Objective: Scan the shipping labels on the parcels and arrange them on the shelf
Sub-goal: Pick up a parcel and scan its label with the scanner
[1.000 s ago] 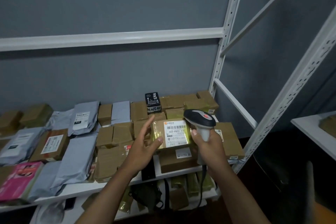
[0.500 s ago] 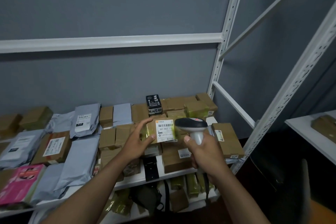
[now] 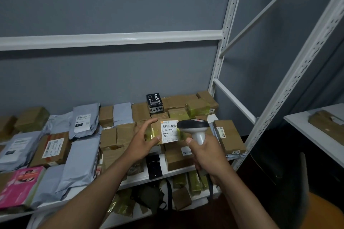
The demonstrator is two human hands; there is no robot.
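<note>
A taped parcel [image 3: 155,132] is gripped by the left hand [image 3: 142,140] above the shelf [image 3: 173,172], label [image 3: 169,131] up, while a scanner [image 3: 195,129] is gripped by the right hand [image 3: 206,151], its head just right of the label.

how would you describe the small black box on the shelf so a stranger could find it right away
Start at the white shelf crowded with parcels and look along its back row, near the upright post on the right. The black box sits on top of brown cartons there, just behind the parcel that the left hand holds. It is the only black package with white lettering among brown and grey ones.
</note>
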